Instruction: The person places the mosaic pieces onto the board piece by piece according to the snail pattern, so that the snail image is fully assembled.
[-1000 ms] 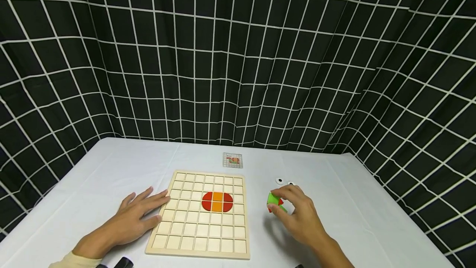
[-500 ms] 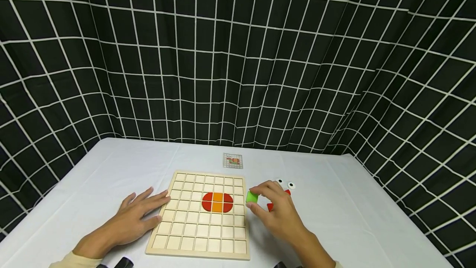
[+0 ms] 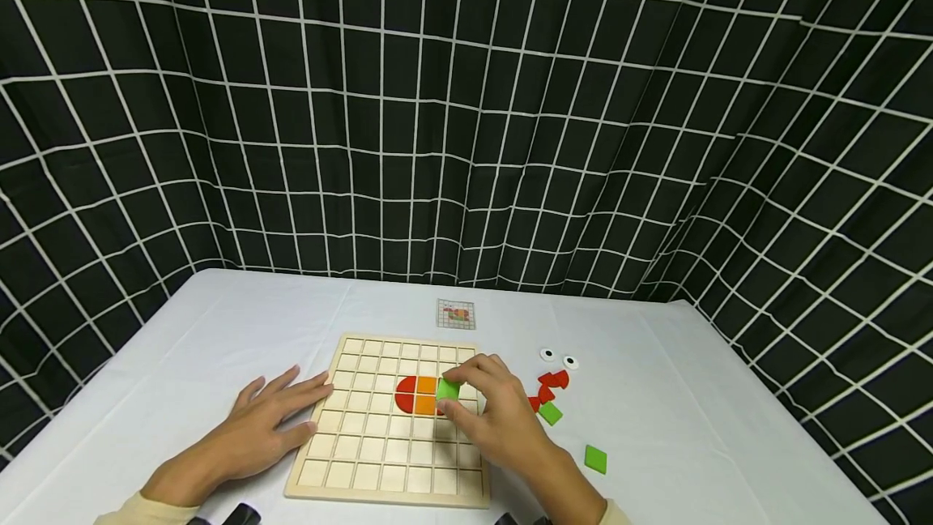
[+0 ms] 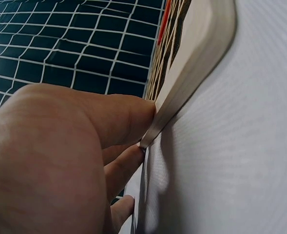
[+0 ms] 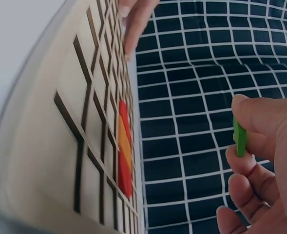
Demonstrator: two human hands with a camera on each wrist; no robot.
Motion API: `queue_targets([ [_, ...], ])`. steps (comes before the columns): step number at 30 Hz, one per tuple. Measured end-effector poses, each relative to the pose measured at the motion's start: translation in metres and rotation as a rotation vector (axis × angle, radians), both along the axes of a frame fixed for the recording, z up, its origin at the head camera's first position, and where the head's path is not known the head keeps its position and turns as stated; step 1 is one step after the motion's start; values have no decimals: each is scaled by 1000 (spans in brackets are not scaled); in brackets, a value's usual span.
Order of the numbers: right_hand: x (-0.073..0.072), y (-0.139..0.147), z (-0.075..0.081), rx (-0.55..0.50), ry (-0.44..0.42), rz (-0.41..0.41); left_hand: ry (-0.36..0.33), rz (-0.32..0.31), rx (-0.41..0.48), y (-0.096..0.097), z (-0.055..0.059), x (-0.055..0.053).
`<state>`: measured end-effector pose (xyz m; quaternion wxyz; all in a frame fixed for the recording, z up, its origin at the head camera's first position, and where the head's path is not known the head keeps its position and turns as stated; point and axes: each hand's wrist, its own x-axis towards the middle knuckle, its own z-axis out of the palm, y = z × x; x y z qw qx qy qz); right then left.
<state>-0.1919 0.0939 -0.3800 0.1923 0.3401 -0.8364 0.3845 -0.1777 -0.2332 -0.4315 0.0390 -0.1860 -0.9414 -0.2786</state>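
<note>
Green tile (image 3: 448, 390), flat, square, gridded wooden board (image 3: 396, 450)

The grid board (image 3: 386, 496) lies on the tablecloth (image 3: 678, 379), its left edge against the left hand (image 3: 258, 432). Pattern pieces (image 3: 426, 404) sit on the board, right of its middle; above their right end — apart from the board — the right hand (image 3: 503, 411) holds a square tile (image 3: 448, 390). Behind the board, toward its right, lies the picture card (image 3: 456, 314). Right of the board, eye discs (image 3: 571, 363) lie farthest back, then wedge pieces (image 3: 546, 394), then a loose tile (image 3: 551, 414), with another tile (image 3: 595, 458) nearer and farther right. A curtain (image 3: 466, 120) stands behind and on both sides.
</note>
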Motion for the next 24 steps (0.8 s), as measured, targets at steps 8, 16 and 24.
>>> queue_targets([
  [8, -4, -12, -14, 22, -63, 20, 0, 7, 3, 0, 0, 0],
  [16, -7, -17, -30, 50, -99, 33, 12, 5, 4, -1, 0, 0],
  [24, -5, -19, -40, 164, -105, 6, 23, -11, 8, -1, -1, 0],
])
